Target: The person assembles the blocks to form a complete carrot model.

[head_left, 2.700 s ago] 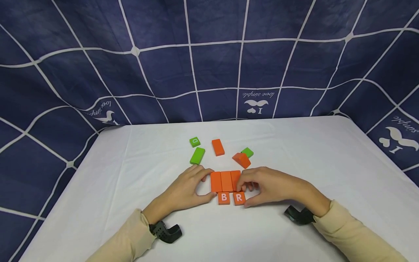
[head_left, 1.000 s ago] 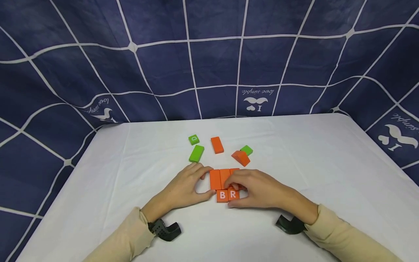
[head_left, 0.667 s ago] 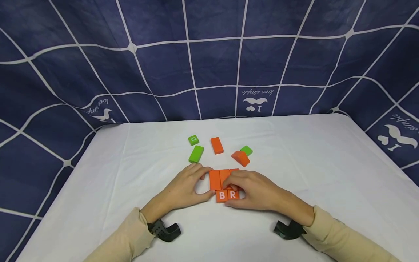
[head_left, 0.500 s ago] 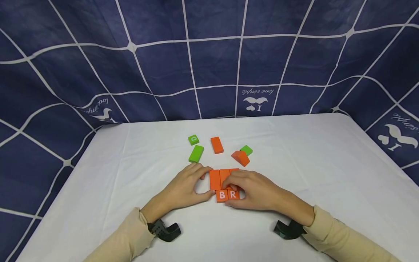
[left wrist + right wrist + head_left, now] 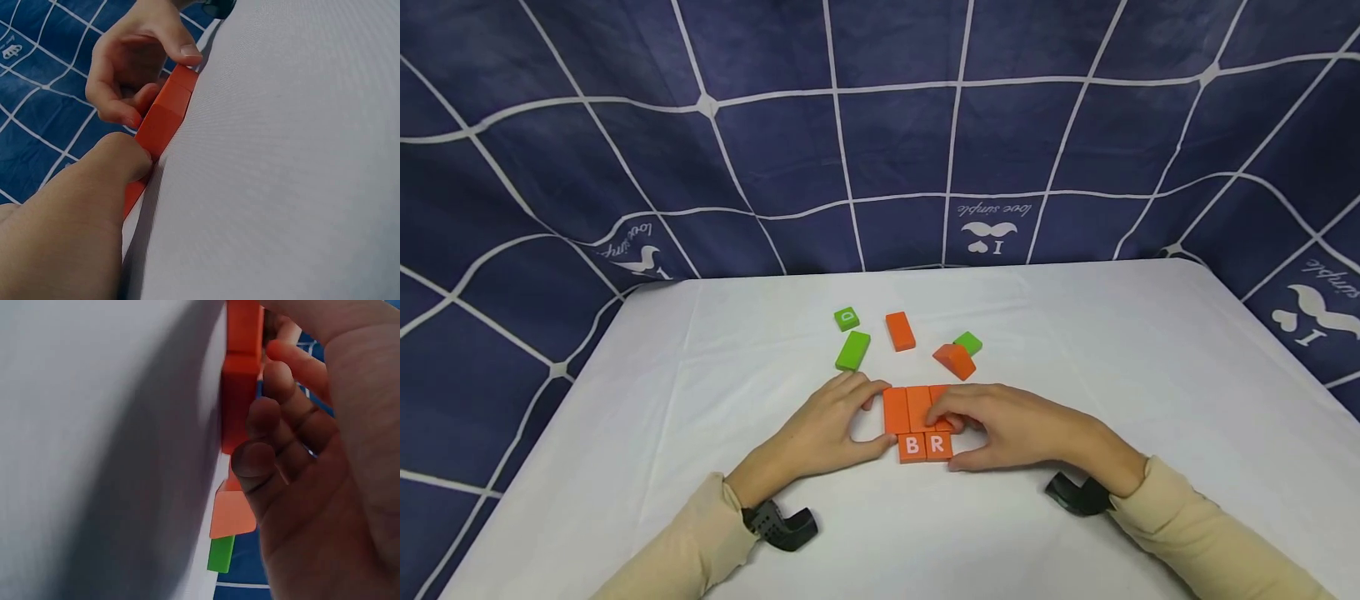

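Observation:
Three orange rectangular blocks [image 5: 896, 412] lie side by side on the white table. Against their near edge sit two orange letter blocks, the B block [image 5: 912, 447] and the R block [image 5: 938, 446], touching each other. My left hand [image 5: 831, 425] holds the leftmost rectangular block, index finger at its far corner and thumb at its near corner. Over the rightmost rectangular block rests my right hand [image 5: 1018, 427], fingers loosely bent and partly hiding it. Its thumb lies by the R block's near right corner. In the right wrist view the right fingers [image 5: 264, 415] hang beside the orange blocks.
Behind the row lie a green D block [image 5: 847, 318], a green rectangular block [image 5: 853, 351] and an orange rectangular block [image 5: 900, 331]. An orange wedge-like block [image 5: 955, 362] partly covers another green block [image 5: 969, 342]. A blue checked cloth [image 5: 895, 150] hangs behind the table.
The R block has moved left from a gap until it meets the B block. My right hand went left with it, then shifted back right, uncovering more of the row. The left hand stays in place.

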{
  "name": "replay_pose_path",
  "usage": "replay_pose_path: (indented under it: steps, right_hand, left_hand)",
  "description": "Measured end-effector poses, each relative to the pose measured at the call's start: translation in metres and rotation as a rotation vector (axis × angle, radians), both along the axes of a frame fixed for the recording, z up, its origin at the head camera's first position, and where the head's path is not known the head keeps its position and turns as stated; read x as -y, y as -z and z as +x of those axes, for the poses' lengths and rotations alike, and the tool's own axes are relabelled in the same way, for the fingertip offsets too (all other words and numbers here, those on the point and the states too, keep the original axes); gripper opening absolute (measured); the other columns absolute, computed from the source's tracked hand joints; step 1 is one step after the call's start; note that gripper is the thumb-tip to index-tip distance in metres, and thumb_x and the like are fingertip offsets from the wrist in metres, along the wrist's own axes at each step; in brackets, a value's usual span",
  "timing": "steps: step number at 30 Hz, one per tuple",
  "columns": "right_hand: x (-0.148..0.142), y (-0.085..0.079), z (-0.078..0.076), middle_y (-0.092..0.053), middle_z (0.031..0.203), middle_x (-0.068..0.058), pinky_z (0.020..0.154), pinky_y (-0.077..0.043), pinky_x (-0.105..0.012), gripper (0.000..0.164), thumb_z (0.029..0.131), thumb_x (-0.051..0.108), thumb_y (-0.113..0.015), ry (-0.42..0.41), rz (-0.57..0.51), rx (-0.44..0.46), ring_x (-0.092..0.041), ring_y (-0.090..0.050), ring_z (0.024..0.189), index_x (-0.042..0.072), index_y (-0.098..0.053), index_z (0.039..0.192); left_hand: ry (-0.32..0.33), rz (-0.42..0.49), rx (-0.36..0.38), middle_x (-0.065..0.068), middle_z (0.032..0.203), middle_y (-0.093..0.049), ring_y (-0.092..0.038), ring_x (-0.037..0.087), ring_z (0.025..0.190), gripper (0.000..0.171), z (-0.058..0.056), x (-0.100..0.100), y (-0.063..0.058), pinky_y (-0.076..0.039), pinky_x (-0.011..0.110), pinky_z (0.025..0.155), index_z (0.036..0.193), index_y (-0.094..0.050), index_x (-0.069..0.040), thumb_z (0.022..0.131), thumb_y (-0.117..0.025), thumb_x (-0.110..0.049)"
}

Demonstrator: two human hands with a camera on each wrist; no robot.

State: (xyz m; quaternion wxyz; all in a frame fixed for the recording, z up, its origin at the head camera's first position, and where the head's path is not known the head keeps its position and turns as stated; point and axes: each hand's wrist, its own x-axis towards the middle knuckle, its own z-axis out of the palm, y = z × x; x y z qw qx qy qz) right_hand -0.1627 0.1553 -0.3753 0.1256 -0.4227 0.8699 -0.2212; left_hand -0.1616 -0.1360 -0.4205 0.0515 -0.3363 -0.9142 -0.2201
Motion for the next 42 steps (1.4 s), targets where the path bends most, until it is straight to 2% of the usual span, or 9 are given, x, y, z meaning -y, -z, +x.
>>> replay_pose_path:
  steps: [12,20,24,27,35,38,42]
  right_hand:
    - [-0.002,0.001,-0.002,-0.056,0.097,0.016,0.072,-0.045,-0.022,0.045,0.085,0.04,-0.084,0.007,-0.007,0.029,-0.005,-0.054,0.086,0.032,-0.065,0.125]
    - [-0.005,0.0,0.0,-0.058,0.105,0.021,0.081,-0.048,-0.024,0.051,0.083,0.053,-0.082,0.025,0.02,0.058,-0.004,-0.055,0.095,0.036,-0.064,0.127]
    - [-0.008,0.0,-0.002,-0.06,0.101,0.019,0.076,-0.048,-0.024,0.049,0.084,0.059,-0.078,0.023,-0.025,0.066,-0.005,-0.056,0.09,0.036,-0.064,0.126]
    - [-0.011,-0.001,-0.004,-0.062,0.1,0.017,0.072,-0.048,-0.023,0.044,0.087,0.055,-0.077,0.038,-0.089,0.058,-0.006,-0.057,0.087,0.034,-0.066,0.124]
    - [-0.019,0.003,-0.024,-0.066,0.105,0.008,0.07,-0.048,-0.025,0.035,0.092,0.025,-0.079,0.168,-0.25,-0.07,-0.012,-0.058,0.088,0.019,-0.069,0.125]
    - [-0.015,0.003,-0.038,-0.068,0.105,0.005,0.071,-0.05,-0.029,0.034,0.093,0.021,-0.077,0.193,-0.28,-0.133,-0.013,-0.058,0.089,0.015,-0.069,0.125]
    - [-0.006,0.001,-0.057,-0.07,0.111,0.002,0.081,-0.051,-0.034,0.035,0.092,0.022,-0.078,0.214,-0.249,-0.176,-0.014,-0.059,0.096,0.013,-0.069,0.125]
  left_hand:
    - [0.0,0.004,0.002,-0.011,0.095,-0.049,-0.047,0.008,0.096,0.061,0.0,-0.001,0.0,-0.046,0.029,0.083,0.134,-0.063,-0.012,0.086,-0.076,-0.048]
    - [-0.007,-0.012,0.007,-0.01,0.096,-0.05,-0.047,0.008,0.097,0.062,0.0,-0.003,0.002,-0.047,0.03,0.084,0.135,-0.063,-0.013,0.086,-0.076,-0.049]
    - [0.0,-0.012,0.007,-0.01,0.096,-0.05,-0.047,0.008,0.097,0.062,-0.001,-0.004,0.002,-0.047,0.03,0.085,0.135,-0.063,-0.013,0.086,-0.075,-0.05]
    - [0.005,-0.01,0.006,-0.011,0.096,-0.05,-0.047,0.008,0.097,0.062,-0.001,-0.005,0.001,-0.047,0.03,0.085,0.134,-0.063,-0.013,0.086,-0.075,-0.049]
    - [0.012,-0.013,-0.001,-0.011,0.095,-0.049,-0.047,0.008,0.097,0.061,-0.001,-0.004,0.0,-0.046,0.029,0.085,0.134,-0.063,-0.013,0.086,-0.075,-0.05]
    - [0.0,-0.01,-0.002,-0.011,0.095,-0.05,-0.047,0.008,0.098,0.061,-0.001,-0.002,-0.002,-0.047,0.03,0.085,0.134,-0.063,-0.014,0.085,-0.076,-0.049]
    - [-0.014,-0.005,0.013,-0.011,0.096,-0.05,-0.048,0.007,0.098,0.062,0.0,-0.001,-0.002,-0.048,0.03,0.085,0.134,-0.063,-0.014,0.085,-0.076,-0.049]
